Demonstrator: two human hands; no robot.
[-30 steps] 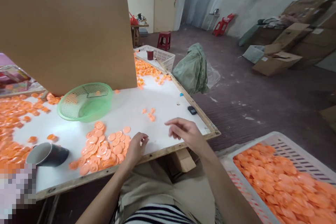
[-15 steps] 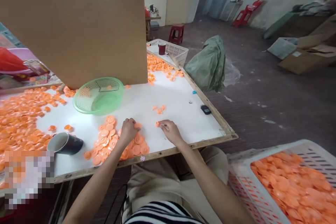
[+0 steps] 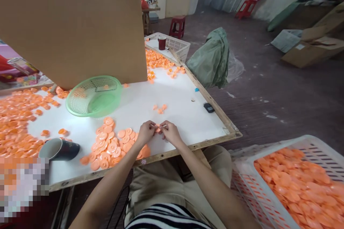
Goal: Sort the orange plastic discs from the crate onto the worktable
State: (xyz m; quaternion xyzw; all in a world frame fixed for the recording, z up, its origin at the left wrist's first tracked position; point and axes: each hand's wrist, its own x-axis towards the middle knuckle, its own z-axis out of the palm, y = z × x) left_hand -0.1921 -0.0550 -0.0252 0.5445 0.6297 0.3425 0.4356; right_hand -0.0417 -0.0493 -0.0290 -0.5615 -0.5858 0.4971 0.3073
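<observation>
The orange plastic piece (image 3: 158, 127) lay directly between the left hand (image 3: 146, 132) and the right hand (image 3: 171, 133), pinched by both sets of fingertips over the white tabletop (image 3: 189, 121), neither hand nearer, its long axis indiscernible.

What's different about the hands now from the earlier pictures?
The left hand picked up an orange disc and moved right, away from the disc pile. The right hand picked up a small orange piece and came left. Now their fingertips meet around orange plastic. The green basket and dark mug stayed put.
</observation>
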